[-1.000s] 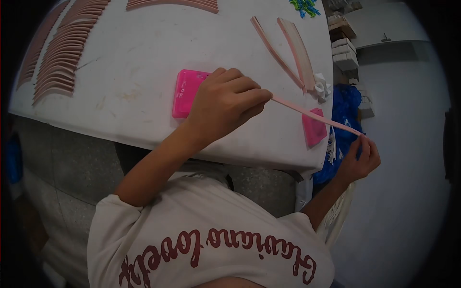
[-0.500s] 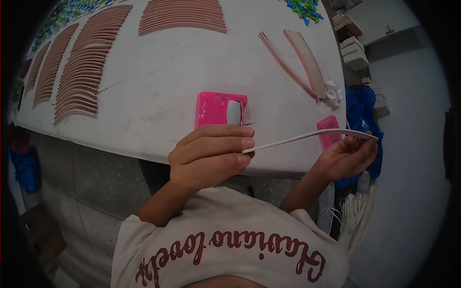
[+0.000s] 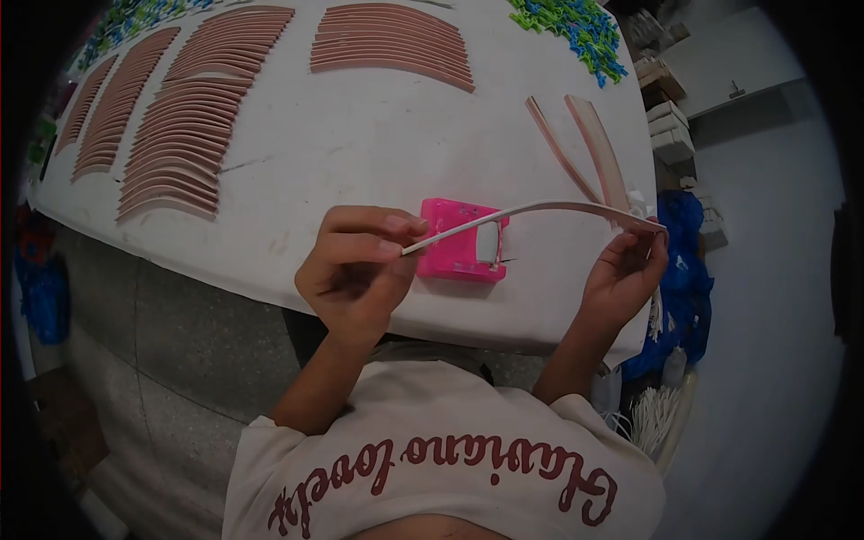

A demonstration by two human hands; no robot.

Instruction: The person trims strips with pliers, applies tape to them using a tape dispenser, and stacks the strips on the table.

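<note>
A thin, curved strip, pale along its edge and pinkish on its face, is stretched between my two hands above the table's near edge. My left hand pinches its left end between thumb and fingers. At the other end, my right hand grips the strip with its fingertips. Behind the strip, close to my left fingers, sits a bright pink block with a grey-white insert; the strip hides part of its top. Two separate bundles of similar strips lie beyond my right hand.
Rows of pink-brown strips cover the table's left side, and another stack lies at the back. Small green and blue pieces are heaped at the far right. Blue plastic bags stand beside the white table.
Both hands have raised the strip away from me, and it now bows upward more. My left hand has shifted left off the pink block. The whole view has moved slightly.
</note>
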